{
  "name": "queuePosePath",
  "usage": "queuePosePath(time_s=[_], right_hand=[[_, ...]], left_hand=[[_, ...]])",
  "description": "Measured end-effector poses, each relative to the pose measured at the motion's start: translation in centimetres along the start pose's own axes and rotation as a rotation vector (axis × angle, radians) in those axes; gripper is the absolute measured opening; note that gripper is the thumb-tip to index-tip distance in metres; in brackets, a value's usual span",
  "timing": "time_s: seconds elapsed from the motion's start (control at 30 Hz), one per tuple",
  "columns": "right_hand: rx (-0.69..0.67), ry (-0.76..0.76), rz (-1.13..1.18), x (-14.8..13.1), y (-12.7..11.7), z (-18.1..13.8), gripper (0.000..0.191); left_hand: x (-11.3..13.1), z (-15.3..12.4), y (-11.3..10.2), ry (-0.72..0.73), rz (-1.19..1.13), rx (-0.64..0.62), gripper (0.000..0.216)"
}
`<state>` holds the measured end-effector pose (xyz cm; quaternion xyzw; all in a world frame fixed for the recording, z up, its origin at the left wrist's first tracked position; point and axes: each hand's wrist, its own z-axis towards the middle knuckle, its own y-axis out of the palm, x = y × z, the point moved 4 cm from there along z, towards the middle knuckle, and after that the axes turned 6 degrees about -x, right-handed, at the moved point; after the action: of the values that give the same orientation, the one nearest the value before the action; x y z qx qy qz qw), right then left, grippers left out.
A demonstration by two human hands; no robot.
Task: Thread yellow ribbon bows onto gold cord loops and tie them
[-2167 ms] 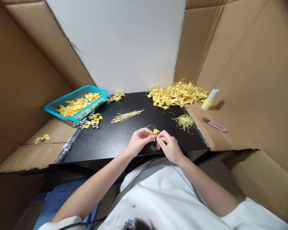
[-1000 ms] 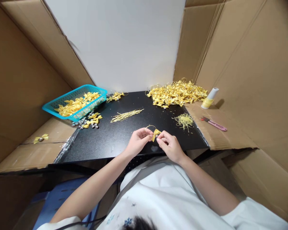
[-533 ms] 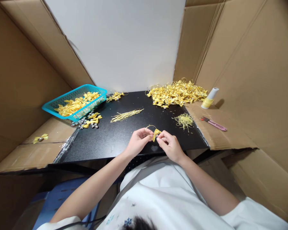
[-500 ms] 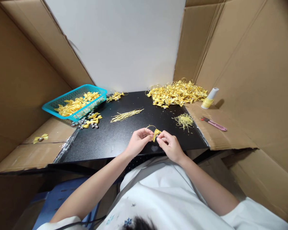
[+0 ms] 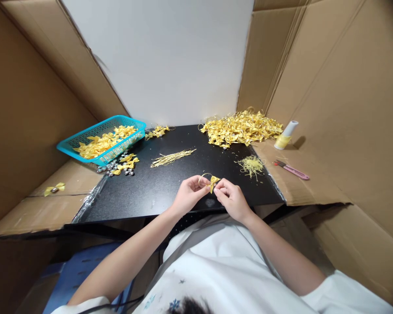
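Between my two hands, above the front of the black table (image 5: 134, 196), is a yellow ribbon bow (image 5: 213, 183) with a loop of gold cord (image 5: 204, 175) standing up from it. My left hand (image 5: 193, 192) pinches the bow's left side between thumb and fingers. From the right, my right hand (image 5: 232, 197) pinches at the bow's other edge, its fingertips closed. Whatever small part lies between those right fingertips is mostly hidden. Gold cord lengths (image 5: 172, 158) lie in a bundle beyond my left hand.
At the left stands a turquoise basket (image 5: 68, 150) of yellow bows, with silver bells (image 5: 109, 167) beside it. A large heap of corded bows (image 5: 244, 126) lies at the back right. Nearer are cord scraps (image 5: 250, 165), a ribbon-wrapped cone (image 5: 285, 135) and pink thread snips (image 5: 293, 170).
The bow has turned slightly between my fingers, and its cord loop sits a little lower. Both hands stay in nearly the same place.
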<state>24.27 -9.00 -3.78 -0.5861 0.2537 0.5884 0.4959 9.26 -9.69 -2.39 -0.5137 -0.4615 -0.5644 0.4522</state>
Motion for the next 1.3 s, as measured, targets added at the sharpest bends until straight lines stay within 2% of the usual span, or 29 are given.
queuePosePath(time_s=[0.37,0.7,1.03,1.3], right_hand=[[-0.021,0.02,0.085,0.27,0.18,0.15,0.018],[-0.039,0.015,0.157,0.15,0.07,0.14,0.016],[-0.014,0.02,0.138,0.14,0.1,0.12,0.019],[0.017,0.026,0.127,-0.24,0.11,0.08,0.021]], left_hand=[[0.11,-0.16,-0.12,0.031,0.04,-0.022,0.025],[0.24,-0.16,-0.13,0.02,0.06,0.019,0.024],[0.88,-0.47,-0.33,0.137,0.368,0.071,0.02],[0.55,-0.32,-0.15,0.113,0.308,0.086,0.023]])
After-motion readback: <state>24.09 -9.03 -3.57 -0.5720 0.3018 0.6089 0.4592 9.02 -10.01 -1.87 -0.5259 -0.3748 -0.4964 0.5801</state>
